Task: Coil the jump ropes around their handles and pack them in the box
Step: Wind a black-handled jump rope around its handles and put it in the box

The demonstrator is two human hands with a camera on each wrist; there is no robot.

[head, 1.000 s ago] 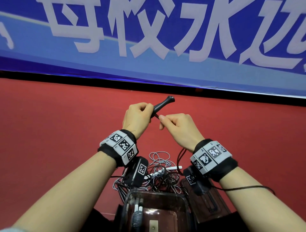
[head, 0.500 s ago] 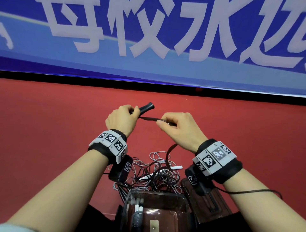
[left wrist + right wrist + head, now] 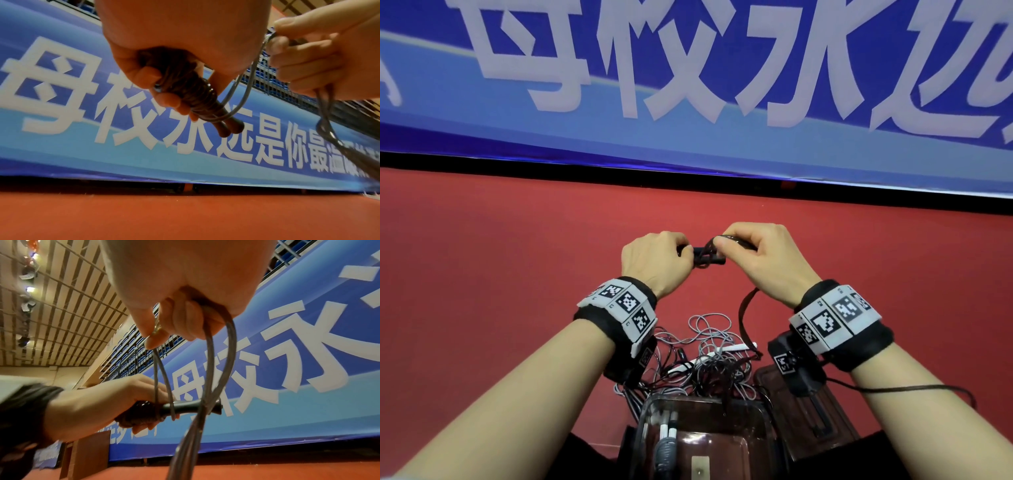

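My left hand (image 3: pixel 654 260) grips a pair of dark jump rope handles (image 3: pixel 207 107) held side by side, with cord wound round them; in the right wrist view the handles (image 3: pixel 191 407) point right. My right hand (image 3: pixel 760 260) pinches the dark rope (image 3: pixel 218 363) just right of the handles and loops it over their free end (image 3: pixel 709 255). The rope (image 3: pixel 743 318) hangs from that hand down to a tangled pile of grey and dark ropes (image 3: pixel 709 359) on the red floor. A clear plastic box (image 3: pixel 702 442) sits below the pile with a coiled rope (image 3: pixel 666 442) inside.
The box's brownish clear lid (image 3: pixel 808 411) lies to the right of the box. White handles (image 3: pixel 732 347) stick out of the pile. A blue banner with white characters (image 3: pixel 688 85) stands across the far edge of the red floor (image 3: pixel 482 274).
The handles have turned from pointing up and right to lying level. My right hand rose and came over their end, carrying the rope round them; both hands drew closer together.
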